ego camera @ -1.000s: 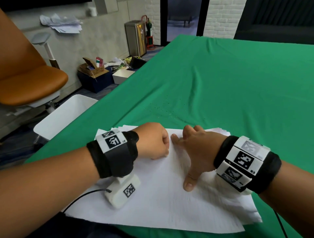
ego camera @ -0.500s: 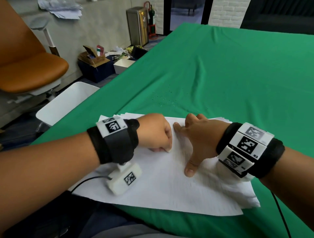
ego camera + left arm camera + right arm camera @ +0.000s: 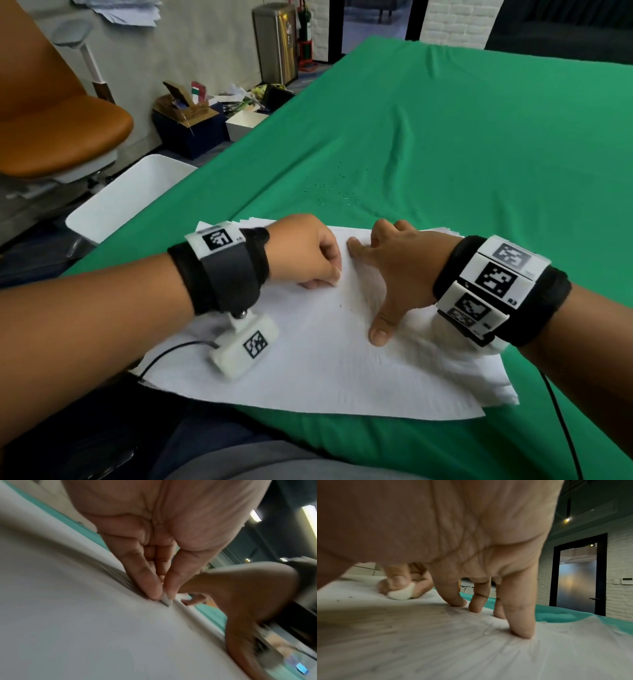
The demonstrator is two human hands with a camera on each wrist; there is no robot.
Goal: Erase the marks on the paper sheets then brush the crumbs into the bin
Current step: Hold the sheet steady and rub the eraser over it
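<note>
A stack of white paper sheets (image 3: 308,370) lies on the green cloth near the table's front edge. My left hand (image 3: 308,257) pinches a small white eraser (image 3: 337,278) between thumb and fingers and presses its tip on the top sheet (image 3: 85,628); the eraser (image 3: 402,593) also shows in the right wrist view, as does its tip (image 3: 166,600) in the left wrist view. My right hand (image 3: 394,270) lies spread on the paper just right of it, fingertips (image 3: 522,631) and thumb pressing the sheet (image 3: 471,649) flat. A few dark crumbs (image 3: 342,305) lie on the paper, and more crumbs (image 3: 339,192) on the cloth beyond.
A white bin (image 3: 126,198) stands on the floor by the table's left edge. Past it are an orange chair (image 3: 58,137), boxes of clutter (image 3: 191,116) and a steel trash can (image 3: 275,44). Green cloth (image 3: 479,154) covers the table beyond the sheets.
The left hand with the eraser has shifted a little toward me and to the right on the sheet. The right hand stays pressed in place. The head view has tilted slightly.
</note>
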